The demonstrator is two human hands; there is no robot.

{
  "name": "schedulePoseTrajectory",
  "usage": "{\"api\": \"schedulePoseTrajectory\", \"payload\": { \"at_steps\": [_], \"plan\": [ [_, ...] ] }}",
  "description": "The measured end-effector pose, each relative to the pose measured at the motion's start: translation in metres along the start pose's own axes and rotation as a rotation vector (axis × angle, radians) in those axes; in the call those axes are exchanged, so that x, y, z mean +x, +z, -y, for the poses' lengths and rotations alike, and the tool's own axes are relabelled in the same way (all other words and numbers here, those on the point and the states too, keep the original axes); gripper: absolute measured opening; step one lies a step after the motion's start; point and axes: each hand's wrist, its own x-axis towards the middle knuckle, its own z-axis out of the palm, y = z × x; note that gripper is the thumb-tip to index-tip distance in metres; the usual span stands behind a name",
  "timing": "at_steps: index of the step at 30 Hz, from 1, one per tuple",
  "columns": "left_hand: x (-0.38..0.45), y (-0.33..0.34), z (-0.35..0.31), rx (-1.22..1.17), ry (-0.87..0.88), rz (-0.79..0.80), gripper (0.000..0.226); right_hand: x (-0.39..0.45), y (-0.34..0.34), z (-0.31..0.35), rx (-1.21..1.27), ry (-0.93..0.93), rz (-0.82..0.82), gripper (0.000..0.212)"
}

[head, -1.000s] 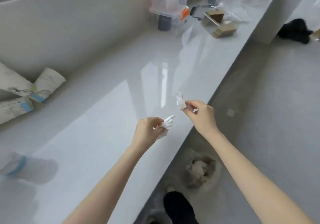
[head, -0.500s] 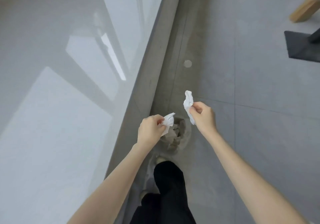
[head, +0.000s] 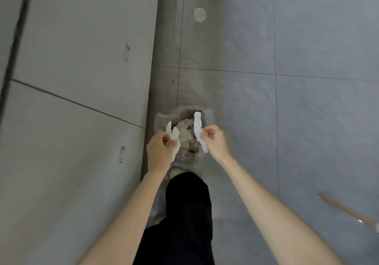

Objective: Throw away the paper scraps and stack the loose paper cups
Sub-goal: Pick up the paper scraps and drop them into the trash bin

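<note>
My left hand [head: 159,150] pinches a crumpled white paper scrap [head: 173,135]. A second, longer white scrap [head: 198,128] is pinched in my right hand [head: 216,141]. Both hands hover right over a small waste bin [head: 162,117] on the floor, lined with a clear bag and holding crumpled paper. The left scrap hangs over the bin's left rim, the right scrap over its right side. No paper cups are in view.
The grey side panel of the counter [head: 71,100] fills the left half. Grey floor tiles [head: 287,100] spread to the right. My black trouser leg [head: 187,213] and a shoe stand just below the bin. A wooden stick [head: 348,211] lies at the lower right.
The view has tilted from the countertop with the cups down to the floor. Both hands, each holding its scrap, have come off the counter edge and now sit above the bin.
</note>
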Motion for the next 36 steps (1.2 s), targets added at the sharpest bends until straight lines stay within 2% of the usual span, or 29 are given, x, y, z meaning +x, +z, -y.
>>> {"api": "schedulePoseTrajectory", "payload": {
  "at_steps": [2,4,11,19,23,28,31,36],
  "plan": [
    [0.012,0.011,0.006,0.004,0.026,0.015,0.015,0.013,0.009,-0.008,-0.013,0.051,0.118,0.034],
    [0.021,0.02,0.011,0.048,0.02,0.052,0.023,0.02,0.015,-0.015,-0.064,0.078,0.192,0.045],
    [0.003,0.02,0.014,0.08,-0.032,0.22,0.043,0.009,0.007,-0.013,-0.069,0.123,0.173,0.043],
    [-0.019,-0.04,-0.057,0.014,0.029,0.154,0.052,-0.027,-0.022,0.088,-0.009,-0.088,0.113,0.037],
    [-0.042,-0.098,-0.112,-0.061,0.169,-0.022,0.052,-0.066,-0.035,0.171,0.071,-0.295,0.069,0.021],
    [-0.086,-0.205,-0.175,-0.224,0.303,-0.361,0.034,-0.126,-0.03,0.294,0.074,-0.585,0.1,0.009],
    [-0.111,-0.274,-0.186,-0.311,0.319,-0.516,0.034,-0.167,-0.009,0.36,0.075,-0.726,0.149,0.009],
    [-0.161,-0.377,-0.169,-0.319,0.284,-0.805,0.036,-0.244,0.046,0.442,0.02,-0.925,0.343,0.011]
  ]
}}
